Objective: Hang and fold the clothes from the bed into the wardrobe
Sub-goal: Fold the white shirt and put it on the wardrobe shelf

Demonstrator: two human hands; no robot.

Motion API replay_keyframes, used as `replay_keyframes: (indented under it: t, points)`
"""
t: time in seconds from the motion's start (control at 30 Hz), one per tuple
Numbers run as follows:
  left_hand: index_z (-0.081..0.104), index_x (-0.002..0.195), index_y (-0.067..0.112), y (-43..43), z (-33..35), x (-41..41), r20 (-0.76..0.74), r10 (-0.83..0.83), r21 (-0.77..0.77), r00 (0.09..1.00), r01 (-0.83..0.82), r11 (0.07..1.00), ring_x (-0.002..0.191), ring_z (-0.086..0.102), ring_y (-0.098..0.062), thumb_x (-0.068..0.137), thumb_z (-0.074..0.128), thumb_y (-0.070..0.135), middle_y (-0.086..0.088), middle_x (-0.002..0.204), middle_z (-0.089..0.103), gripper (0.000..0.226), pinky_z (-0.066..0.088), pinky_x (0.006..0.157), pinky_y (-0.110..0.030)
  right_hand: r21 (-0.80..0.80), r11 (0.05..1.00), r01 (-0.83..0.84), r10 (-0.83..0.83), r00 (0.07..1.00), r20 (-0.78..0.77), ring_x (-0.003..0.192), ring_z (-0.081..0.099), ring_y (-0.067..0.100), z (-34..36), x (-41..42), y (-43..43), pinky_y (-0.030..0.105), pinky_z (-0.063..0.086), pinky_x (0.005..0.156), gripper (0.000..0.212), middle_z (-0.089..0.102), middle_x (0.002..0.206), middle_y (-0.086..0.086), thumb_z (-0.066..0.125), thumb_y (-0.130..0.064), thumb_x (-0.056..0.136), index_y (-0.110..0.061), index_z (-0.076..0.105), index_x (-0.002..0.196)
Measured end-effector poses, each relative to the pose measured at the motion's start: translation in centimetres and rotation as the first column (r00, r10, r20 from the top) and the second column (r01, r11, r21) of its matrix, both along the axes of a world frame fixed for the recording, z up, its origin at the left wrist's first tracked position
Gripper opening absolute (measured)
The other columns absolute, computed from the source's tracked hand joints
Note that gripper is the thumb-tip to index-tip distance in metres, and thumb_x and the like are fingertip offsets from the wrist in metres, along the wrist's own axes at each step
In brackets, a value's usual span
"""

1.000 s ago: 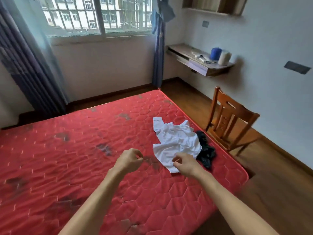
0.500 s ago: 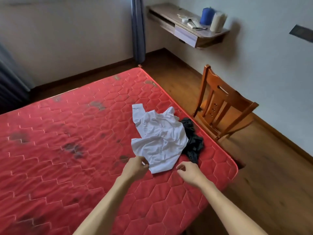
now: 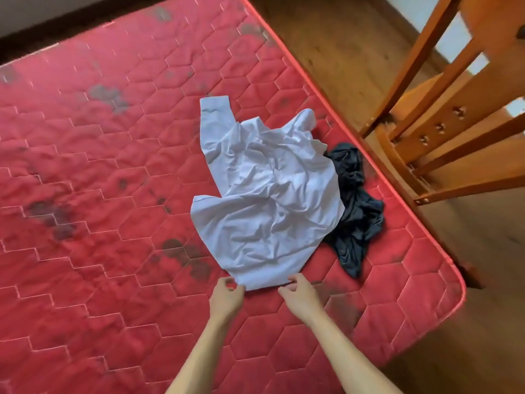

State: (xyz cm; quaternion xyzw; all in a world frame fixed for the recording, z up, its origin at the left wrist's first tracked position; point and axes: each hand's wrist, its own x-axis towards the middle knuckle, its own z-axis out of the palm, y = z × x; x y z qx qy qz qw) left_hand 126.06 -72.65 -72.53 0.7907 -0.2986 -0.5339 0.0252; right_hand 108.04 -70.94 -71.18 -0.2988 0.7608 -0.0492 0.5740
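A crumpled white shirt lies spread on the red quilted mattress, near its right edge. A dark garment is bunched against the shirt's right side, partly under it. My left hand pinches the near left corner of the shirt's hem. About a hand's width to the right, my right hand curls its fingers over the same hem edge. The hem still rests flat on the mattress. The wardrobe is not in view.
A wooden chair stands on the wooden floor close to the bed's right edge. The mattress corner is just right of my right hand. Dark stains mark the mattress.
My head has tilted down and moved closer, so the window and wall shelf are out of view. Both hands have closed in on the near hem of the white shirt.
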Motion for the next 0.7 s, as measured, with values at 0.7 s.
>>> replay_keyframes:
  t: [0.7]
  points:
    - [0.035,0.057,0.011,1.3,5.9,2.8,-0.213,-0.379,-0.38,0.901,0.281,0.881,0.058,0.027,-0.006,0.073,0.064,0.025,0.01,0.059,0.029,0.036,0.022,0.056,-0.028,-0.196,0.94,0.278,-0.31,0.937,-0.159,0.144,0.025,0.032,0.2,2.8,-2.0,0.047,0.028,0.117,0.106,0.024,0.155,0.018,0.072,-0.062,0.073,-0.011,0.021,0.152]
